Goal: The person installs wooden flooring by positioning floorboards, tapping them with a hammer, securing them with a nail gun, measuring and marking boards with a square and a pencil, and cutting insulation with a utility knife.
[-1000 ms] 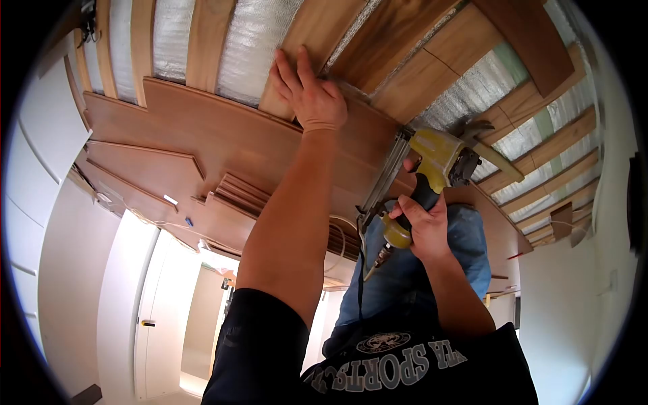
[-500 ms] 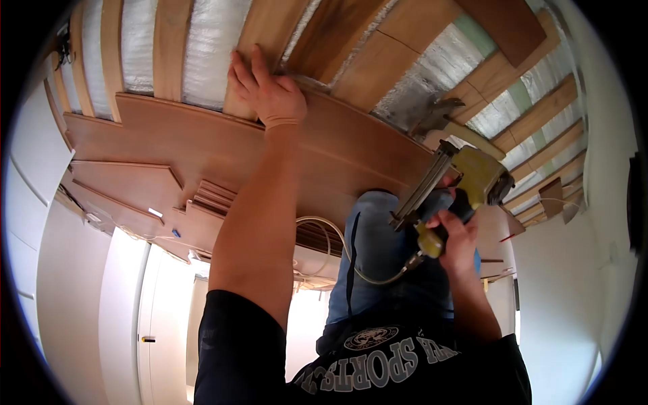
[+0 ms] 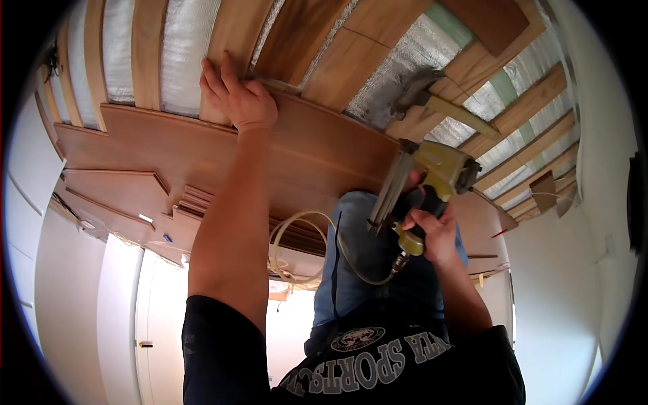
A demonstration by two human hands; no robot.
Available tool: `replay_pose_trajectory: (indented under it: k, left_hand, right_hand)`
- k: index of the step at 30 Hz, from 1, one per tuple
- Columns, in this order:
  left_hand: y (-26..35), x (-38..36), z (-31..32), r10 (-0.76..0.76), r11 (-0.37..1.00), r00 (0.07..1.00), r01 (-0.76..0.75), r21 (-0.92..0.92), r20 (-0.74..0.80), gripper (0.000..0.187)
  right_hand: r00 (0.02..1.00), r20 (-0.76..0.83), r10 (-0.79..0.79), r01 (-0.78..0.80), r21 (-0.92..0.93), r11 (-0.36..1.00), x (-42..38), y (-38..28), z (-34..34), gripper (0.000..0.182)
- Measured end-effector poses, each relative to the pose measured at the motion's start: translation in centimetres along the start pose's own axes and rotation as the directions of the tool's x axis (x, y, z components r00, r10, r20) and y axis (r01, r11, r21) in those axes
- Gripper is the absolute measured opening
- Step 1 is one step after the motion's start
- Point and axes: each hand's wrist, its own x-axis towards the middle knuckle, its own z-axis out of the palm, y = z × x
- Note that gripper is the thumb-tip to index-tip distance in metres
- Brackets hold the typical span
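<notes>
My left hand (image 3: 237,98) lies with its fingers spread at the edge of the reddish-brown floorboards (image 3: 317,145), its fingertips over a pale wooden slat. In my right hand (image 3: 432,233) is the grip of a yellow-green nail gun (image 3: 442,165), its long metal magazine (image 3: 391,185) on the left side. The nose of the gun points up toward the board edge; whether it touches is unclear. A pale air hose (image 3: 358,273) runs from the bottom of the grip and loops to the left. Beyond the gun, a hammer (image 3: 466,116) rests on the slats and silvery foil.
Wooden slats (image 3: 154,54) over foil sheeting span the far side. A loose brown board (image 3: 486,23) lies at the top right. Stacked planks (image 3: 196,199) and an angled board (image 3: 118,185) are at left. A white wall (image 3: 560,270) stands at right.
The whole view has shifted, with hands, gun and boards appearing further left. The nail gun looks more upright and nearer the board edge. My left hand keeps its place on the boards.
</notes>
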Motion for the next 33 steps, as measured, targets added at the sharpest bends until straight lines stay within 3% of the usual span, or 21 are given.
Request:
replay_pose_trajectory:
  k: [1,5,10,14,16,27,33]
  left_hand:
    - [-0.1,-0.2,0.0,-0.005,1.0,1.0,0.005,0.005,0.006,0.067]
    - [-0.2,0.0,0.3,0.021,1.0,1.0,-0.02,0.018,-0.019,0.067]
    - [-0.3,0.2,0.4,0.024,0.999,0.999,-0.023,0.025,-0.032,0.066]
    - [-0.3,0.1,0.5,0.034,0.999,0.999,-0.033,0.008,-0.02,0.066]
    - [-0.2,-0.1,0.1,0.035,0.999,0.999,-0.035,0.005,-0.009,0.066]
    - [-0.5,0.3,0.4,0.086,0.996,0.994,-0.084,0.028,-0.069,0.062]
    - [-0.7,0.1,0.3,0.06,0.998,0.998,-0.06,-0.001,-0.032,0.064]
  right_hand:
    - [0.999,0.007,0.053,-0.052,-0.021,0.998,0.0,0.6,0.1,0.059]
    - [0.998,0.045,-0.033,0.031,0.042,0.999,0.6,1.3,0.7,0.059]
    - [0.999,0.041,-0.019,0.022,-0.066,0.998,0.8,0.8,1.1,0.056]
    - [1.0,0.019,0.018,-0.018,-0.028,0.999,1.1,0.1,1.8,0.052]
    - [0.999,0.002,0.037,-0.037,-0.111,0.993,1.0,1.0,1.0,0.048]
    - [1.0,-0.011,0.01,-0.01,0.001,1.0,0.6,2.1,-1.9,0.042]
    - [0.999,-0.024,-0.02,0.018,-0.113,0.993,0.0,1.2,-2.8,0.04]
